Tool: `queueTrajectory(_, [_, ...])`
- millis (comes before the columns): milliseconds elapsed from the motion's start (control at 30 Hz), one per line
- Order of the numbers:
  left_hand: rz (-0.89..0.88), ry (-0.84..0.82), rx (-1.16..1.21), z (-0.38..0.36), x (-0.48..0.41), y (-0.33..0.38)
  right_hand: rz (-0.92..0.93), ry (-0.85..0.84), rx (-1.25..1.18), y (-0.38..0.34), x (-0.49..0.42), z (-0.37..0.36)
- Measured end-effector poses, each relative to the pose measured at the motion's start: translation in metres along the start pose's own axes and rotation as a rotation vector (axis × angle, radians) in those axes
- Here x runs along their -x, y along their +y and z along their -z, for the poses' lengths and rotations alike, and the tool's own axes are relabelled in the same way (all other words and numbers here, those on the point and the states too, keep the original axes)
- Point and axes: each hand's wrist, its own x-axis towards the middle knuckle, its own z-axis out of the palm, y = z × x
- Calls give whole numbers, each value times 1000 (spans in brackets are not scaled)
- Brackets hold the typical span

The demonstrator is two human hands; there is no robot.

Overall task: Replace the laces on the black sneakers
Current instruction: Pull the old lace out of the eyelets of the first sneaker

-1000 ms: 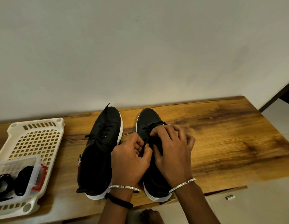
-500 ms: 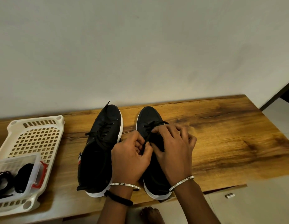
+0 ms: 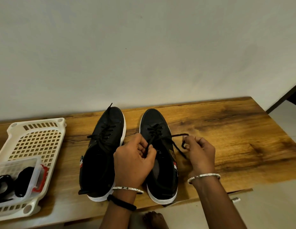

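Note:
Two black sneakers with white soles stand side by side on the wooden table, toes toward the wall. The left sneaker (image 3: 104, 146) is laced, with loose lace ends. Over the tongue of the right sneaker (image 3: 158, 129), my left hand (image 3: 133, 161) pinches one end of its black lace (image 3: 177, 146). To the right of that shoe, my right hand (image 3: 199, 153) grips the other end, pulled out sideways in a loop above the table.
A cream plastic basket (image 3: 36, 139) sits at the table's left end. Inside it is a clear box (image 3: 16, 177) holding coiled black laces. The table's right half (image 3: 235, 138) is bare wood. A wall runs behind; a foot shows below the front edge.
My hands were together over the right sneaker's tongue. My right hand has moved out to the right, drawing a lace end with it. My left hand stays over the shoe.

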Motion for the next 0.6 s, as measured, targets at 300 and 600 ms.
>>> queueTrajectory(300, [3,5,-6,0,-1,1,921,-340,736,-1,26,-14])
queueTrajectory(600, [12,-1,11,-1,0,-2,1016,-142,646,4,29,-19])
